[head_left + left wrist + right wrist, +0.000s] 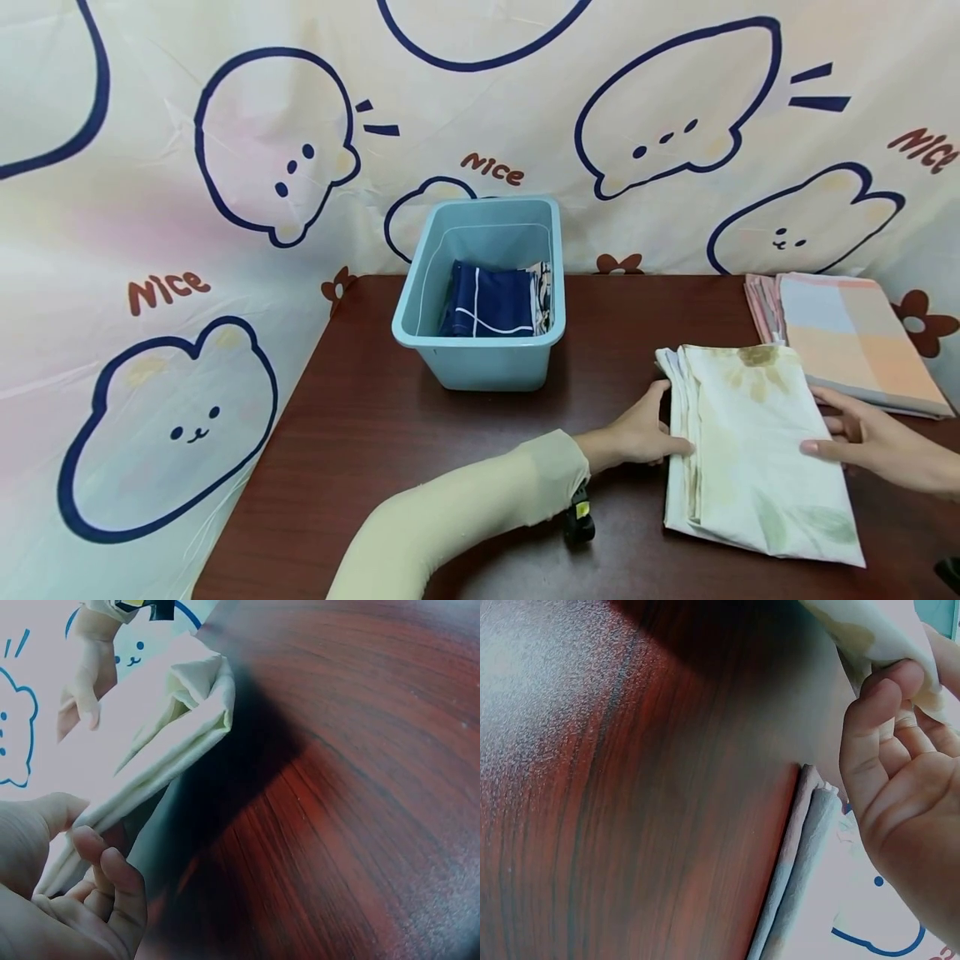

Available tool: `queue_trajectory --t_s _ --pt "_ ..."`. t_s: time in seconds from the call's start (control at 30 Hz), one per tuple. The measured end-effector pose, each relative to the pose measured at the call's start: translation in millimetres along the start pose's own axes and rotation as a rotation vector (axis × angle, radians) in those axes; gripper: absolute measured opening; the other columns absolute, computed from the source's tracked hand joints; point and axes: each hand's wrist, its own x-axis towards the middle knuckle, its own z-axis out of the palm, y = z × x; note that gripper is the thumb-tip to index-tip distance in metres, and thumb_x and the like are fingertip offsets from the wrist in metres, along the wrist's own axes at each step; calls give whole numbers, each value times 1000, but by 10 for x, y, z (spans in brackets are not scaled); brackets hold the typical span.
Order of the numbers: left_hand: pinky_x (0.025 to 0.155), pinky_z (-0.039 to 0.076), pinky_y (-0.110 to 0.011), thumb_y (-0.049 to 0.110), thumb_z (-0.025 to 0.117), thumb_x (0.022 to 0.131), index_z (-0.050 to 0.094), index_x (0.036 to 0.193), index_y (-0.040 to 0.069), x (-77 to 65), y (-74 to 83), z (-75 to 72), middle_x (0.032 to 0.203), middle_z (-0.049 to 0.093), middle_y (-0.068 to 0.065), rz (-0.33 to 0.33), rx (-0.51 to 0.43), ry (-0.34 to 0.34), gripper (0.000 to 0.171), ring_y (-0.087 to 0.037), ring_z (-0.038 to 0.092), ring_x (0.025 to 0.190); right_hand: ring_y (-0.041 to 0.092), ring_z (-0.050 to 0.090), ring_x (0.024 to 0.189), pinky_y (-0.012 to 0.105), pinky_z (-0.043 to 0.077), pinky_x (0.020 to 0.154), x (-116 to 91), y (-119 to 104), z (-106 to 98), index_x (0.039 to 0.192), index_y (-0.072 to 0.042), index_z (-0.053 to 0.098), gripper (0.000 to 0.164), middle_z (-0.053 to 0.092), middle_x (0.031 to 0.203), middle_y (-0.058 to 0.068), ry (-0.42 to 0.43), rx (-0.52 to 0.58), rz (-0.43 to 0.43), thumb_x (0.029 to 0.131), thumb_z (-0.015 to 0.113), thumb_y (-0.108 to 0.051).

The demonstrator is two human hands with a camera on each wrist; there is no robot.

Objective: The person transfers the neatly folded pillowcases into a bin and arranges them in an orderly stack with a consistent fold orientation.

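A folded white cloth (757, 450) with a pale yellow and green floral print is held between both hands over the right side of the table. My left hand (637, 429) grips its left folded edge, thumb on top and fingers beneath. On the opposite edge, my right hand (870, 437) pinches the cloth with the thumb over it and fingers curled under. In the left wrist view the layered folds of the cloth (165, 757) show above a dark shadow on the table. The right wrist view shows the right fingers (877, 712) under the cloth's edge.
A light blue bin (480, 367) stands at the back middle, holding a folded navy cloth (495, 300) and a patterned cloth (543, 292). Behind the white cloth, a folded pastel checked cloth (862, 333) lies at the back right. A printed curtain (480, 117) hangs behind the table (352, 417).
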Motion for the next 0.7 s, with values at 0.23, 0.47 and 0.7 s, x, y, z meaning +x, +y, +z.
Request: queue_trajectory --t_s 0.23,0.47,0.7 --pt "47 41 -26 10 76 89 18 161 29 2 4 -39 61 58 -2 1 0 -10 94 -16 48 44 -8 66 96 35 60 77 3 -12 -23 155 8 -20 95 47 140 42 -1 11 -4 103 57 -15" --pt "46 39 -25 10 75 89 17 161 31 -7 14 -66 60 57 -2 -2 0 -12 95 -16 47 44 -9 66 96 35 61 75 0 -34 -15 154 11 -17 94 57 136 31 24 15 -25 102 58 -12" --pt "46 40 -25 8 75 88 17 161 29 -19 9 -103 62 57 -1 1 -2 -12 95 -16 47 43 -5 68 99 39 61 74 22 10 -30 156 4 -20 91 64 125 -18 -22 126 -98 104 54 -6"
